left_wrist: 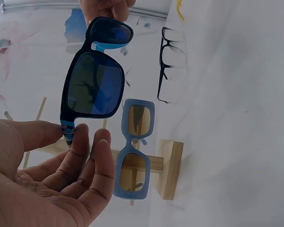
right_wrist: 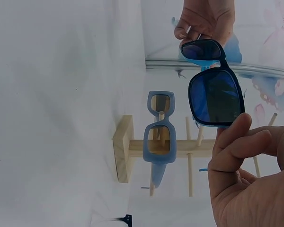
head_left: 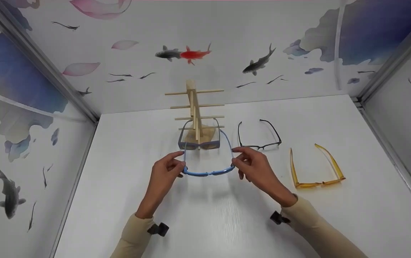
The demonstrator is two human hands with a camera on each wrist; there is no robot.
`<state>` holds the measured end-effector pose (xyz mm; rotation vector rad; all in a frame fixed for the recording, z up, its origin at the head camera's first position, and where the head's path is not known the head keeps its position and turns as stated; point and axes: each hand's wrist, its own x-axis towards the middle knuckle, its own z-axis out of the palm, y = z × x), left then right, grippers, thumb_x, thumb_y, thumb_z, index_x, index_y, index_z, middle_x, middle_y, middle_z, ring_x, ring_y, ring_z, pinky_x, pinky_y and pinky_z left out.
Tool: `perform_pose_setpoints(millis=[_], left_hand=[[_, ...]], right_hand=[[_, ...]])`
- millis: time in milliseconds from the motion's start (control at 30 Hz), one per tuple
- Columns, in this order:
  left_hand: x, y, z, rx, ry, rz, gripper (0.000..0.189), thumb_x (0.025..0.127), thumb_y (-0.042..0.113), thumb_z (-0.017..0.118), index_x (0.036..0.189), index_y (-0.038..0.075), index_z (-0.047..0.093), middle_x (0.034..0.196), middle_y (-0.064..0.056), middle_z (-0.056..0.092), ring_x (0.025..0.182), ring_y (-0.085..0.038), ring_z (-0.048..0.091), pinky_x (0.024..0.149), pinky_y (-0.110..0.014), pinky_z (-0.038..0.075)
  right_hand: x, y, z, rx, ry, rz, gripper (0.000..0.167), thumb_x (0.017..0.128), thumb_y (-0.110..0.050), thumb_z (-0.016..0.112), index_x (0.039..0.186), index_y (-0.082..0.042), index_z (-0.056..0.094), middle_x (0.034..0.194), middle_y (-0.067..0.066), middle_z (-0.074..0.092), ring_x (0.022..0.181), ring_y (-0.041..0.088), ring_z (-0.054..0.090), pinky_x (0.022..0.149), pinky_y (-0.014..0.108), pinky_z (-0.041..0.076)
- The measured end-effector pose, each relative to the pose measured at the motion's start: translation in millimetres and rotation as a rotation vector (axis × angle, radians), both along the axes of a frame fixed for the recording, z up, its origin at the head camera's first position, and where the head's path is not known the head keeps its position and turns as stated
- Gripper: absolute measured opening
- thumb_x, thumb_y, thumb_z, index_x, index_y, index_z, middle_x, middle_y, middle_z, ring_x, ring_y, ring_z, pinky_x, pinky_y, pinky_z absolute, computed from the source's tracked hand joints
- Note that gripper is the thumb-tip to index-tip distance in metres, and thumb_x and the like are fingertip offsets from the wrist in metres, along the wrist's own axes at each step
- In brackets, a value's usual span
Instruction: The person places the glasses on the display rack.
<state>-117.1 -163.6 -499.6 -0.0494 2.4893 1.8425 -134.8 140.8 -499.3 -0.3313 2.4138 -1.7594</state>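
Both hands hold up a pair of blue sunglasses [head_left: 209, 173] with dark lenses, in front of a wooden glasses stand [head_left: 195, 107]. The left hand [head_left: 165, 167] pinches one temple near its hinge; the right hand [head_left: 255, 165] pinches the other. In the left wrist view the thumb and fingers of the left hand [left_wrist: 61, 175] close on the patterned hinge end. From the right wrist, the right hand [right_wrist: 251, 170] grips beside the lens of the sunglasses [right_wrist: 217, 97]. On the stand's lowest peg hang grey-blue sunglasses [left_wrist: 135, 149] with brown lenses.
Black-framed glasses [head_left: 262, 146] lie on the white table [head_left: 119, 186] right of the stand. Farther right and nearer lie yellow glasses [head_left: 320, 184], temples pointing to the back. Printed panels [head_left: 137, 86] wall the table at the back and sides. Upper pegs of the stand carry no glasses.
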Motion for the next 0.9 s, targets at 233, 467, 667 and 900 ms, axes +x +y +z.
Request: perform_pose_setpoints(millis=[233,467,667,900], left_hand=[[-7.4,-4.0,7.4,0.000,0.001,0.019,0.038,0.106,0.006,0.072,0.143,0.000,0.069,0.100,-0.011,0.080,0.090,-0.023,0.077,0.081,-0.034,0.066],[-14.8,-6.5,11.2,-0.011,-0.003,0.036,0.037,0.106,0.007,0.073,0.142,-0.001,0.070,0.100,-0.011,0.080,0.090,-0.023,0.077,0.082,-0.034,0.067],[-19.5,-8.6,14.3,-0.004,0.017,0.028,0.037,0.106,0.007,0.072,0.142,-0.002,0.070,0.102,-0.017,0.079,0.089,-0.023,0.077,0.080,-0.034,0.067],[-24.4,-11.4,16.2,-0.007,0.033,0.030,0.036,0.106,0.008,0.071,0.141,-0.001,0.071,0.103,-0.021,0.078,0.089,-0.023,0.076,0.078,-0.031,0.066]], right_hand=[[-7.1,-3.6,5.1,-0.017,0.011,0.025,0.037,0.108,-0.012,0.069,0.143,-0.004,0.067,0.095,0.008,0.074,0.060,0.022,0.065,0.050,0.024,0.048],[-14.8,-6.8,6.9,-0.045,0.004,0.051,0.039,0.108,-0.012,0.069,0.145,-0.001,0.065,0.098,0.015,0.074,0.060,0.023,0.064,0.051,0.024,0.049],[-19.2,-8.7,8.0,-0.058,-0.006,0.051,0.039,0.108,-0.011,0.070,0.144,0.001,0.065,0.098,0.018,0.073,0.060,0.021,0.062,0.051,0.024,0.048],[-23.7,-11.4,10.2,-0.064,0.001,0.052,0.039,0.108,-0.010,0.068,0.146,0.000,0.065,0.096,0.013,0.072,0.061,0.026,0.063,0.051,0.024,0.048]])
